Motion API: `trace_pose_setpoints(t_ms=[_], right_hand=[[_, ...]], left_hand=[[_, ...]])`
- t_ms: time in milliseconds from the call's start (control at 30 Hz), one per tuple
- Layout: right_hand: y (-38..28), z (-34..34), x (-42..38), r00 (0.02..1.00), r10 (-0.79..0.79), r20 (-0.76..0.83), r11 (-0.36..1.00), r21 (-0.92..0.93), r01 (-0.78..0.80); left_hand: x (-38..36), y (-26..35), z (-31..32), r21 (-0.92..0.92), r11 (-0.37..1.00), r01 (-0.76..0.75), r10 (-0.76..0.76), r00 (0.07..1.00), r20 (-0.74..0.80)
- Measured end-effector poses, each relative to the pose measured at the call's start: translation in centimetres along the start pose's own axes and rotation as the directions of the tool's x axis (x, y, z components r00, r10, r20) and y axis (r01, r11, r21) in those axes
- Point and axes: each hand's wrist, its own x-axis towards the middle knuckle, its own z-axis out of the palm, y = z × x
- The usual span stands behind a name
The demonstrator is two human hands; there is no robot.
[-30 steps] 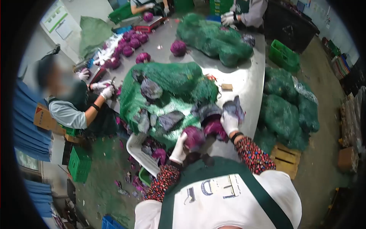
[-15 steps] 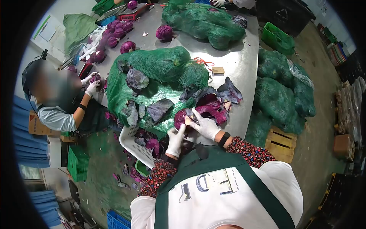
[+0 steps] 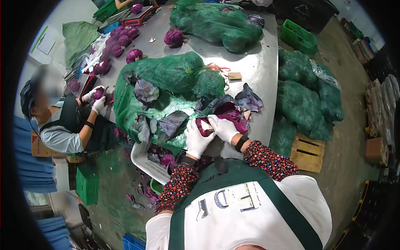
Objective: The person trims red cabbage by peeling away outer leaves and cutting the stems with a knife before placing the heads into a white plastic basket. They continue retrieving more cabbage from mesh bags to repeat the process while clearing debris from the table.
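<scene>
Between my two white-gloved hands is a red cabbage [image 3: 204,126], its pale cut stem end showing. My left hand [image 3: 197,137] wraps round its left and near side. Against its right side presses my right hand [image 3: 224,129], fingers curled over the edge. Loose purple outer leaves [image 3: 249,99] lie on the table just beyond my right hand. Past my left hand a green mesh sack [image 3: 166,79] full of cabbages lies on its side, with several dark leaves on it. A white basket [image 3: 146,160] of trimmed leaves stands below my left forearm.
Across the metal table [image 3: 258,71] lie a second mesh sack [image 3: 216,27] and several cabbages [image 3: 121,39]. A co-worker [image 3: 62,112] at the left holds another cabbage. Full sacks [image 3: 302,98] sit on a pallet [image 3: 307,152] at the right. Leaf scraps litter the floor.
My left hand has moved up and closed round the cabbage, which has turned so its cut stem faces up. My right hand has drawn in against it. The co-worker's head and hands have shifted.
</scene>
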Motion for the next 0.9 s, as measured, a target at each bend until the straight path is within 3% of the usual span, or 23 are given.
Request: trace_pose_setpoints(t_ms=[67, 100, 233, 267, 400, 433, 467, 533, 600, 667, 733, 800, 867, 900], right_hand=[[0.8, 1.1, 1.3, 0.98, 0.194, -0.048, 0.967, 0.175, -0.183], [1.1, 1.2, 1.9, 0.968, 0.251, 0.005, 0.956, 0.157, -0.248], [1.9, 1.1, 2.4, 0.952, 0.293, 0.089, 0.925, 0.224, -0.305], [1.7, 0.8, 2.3, 0.961, 0.274, 0.047, 0.941, 0.194, -0.277], [4.0, 0.6, 2.2, 0.963, 0.243, 0.117, 0.968, -0.09, -0.233], [4.8, 1.8, 1.6, 0.976, 0.206, 0.069, 0.976, -0.089, -0.199], [4.5, 1.9, 2.1, 0.936, 0.339, 0.093, 0.937, 0.057, -0.345], [3.4, 0.6, 2.1, 0.84, 0.518, 0.161, 0.833, 0.129, -0.538], [3.6, 1.0, 2.2, 0.833, 0.539, 0.125, 0.811, 0.19, -0.553], [2.3, -0.8, 2.0, 0.824, 0.549, 0.141, 0.786, 0.248, -0.566], [-0.5, -3.1, 1.4, 0.871, 0.479, 0.114, 0.801, 0.349, -0.486], [-3.3, -4.4, 0.4, 0.971, 0.239, -0.01, 0.908, 0.356, -0.22], [-4.2, -5.4, 0.1, 0.986, 0.165, 0.024, 0.94, 0.298, -0.165], [-5.2, -5.9, 0.1, 0.983, 0.044, 0.18, 0.994, 0.094, -0.062]], left_hand=[[0.5, 0.9, 0.1, 0.052, 0.995, 0.085, -0.084, 0.996, -0.013], [0.7, 0.9, 0.3, 0.076, 0.993, 0.085, -0.084, 0.996, -0.016], [0.6, 1.1, -0.2, 0.084, 0.996, 0.032, -0.032, 0.999, 0.004], [0.6, 0.4, -0.3, 0.057, 0.998, -0.037, 0.037, 0.999, -0.004], [-1.3, -1.5, -1.6, -0.098, 0.991, -0.088, 0.092, 0.995, 0.042], [-2.3, -2.6, -1.9, -0.177, 0.975, -0.137, 0.145, 0.989, 0.035], [-3.3, -3.5, -2.5, -0.25, 0.951, -0.181, 0.192, 0.981, 0.023], [-5.9, -5.0, -2.9, -0.41, 0.91, -0.055, 0.071, 0.997, 0.025], [-7.9, -5.5, -3.2, -0.631, 0.767, 0.112, -0.08, 0.994, 0.079], [-8.3, -5.2, -3.8, -0.599, 0.793, 0.109, -0.073, 0.994, 0.084], [-8.1, -5.4, -3.2, -0.481, 0.877, 0.013, 0.023, 0.997, 0.07], [-6.9, -3.6, -3.8, -0.349, 0.936, -0.051, 0.1, 0.987, 0.124], [-6.2, -3.5, -3.0, -0.31, 0.947, -0.085, 0.133, 0.982, 0.137], [-5.9, -3.8, -2.4, -0.278, 0.959, -0.058, 0.113, 0.976, 0.187]])
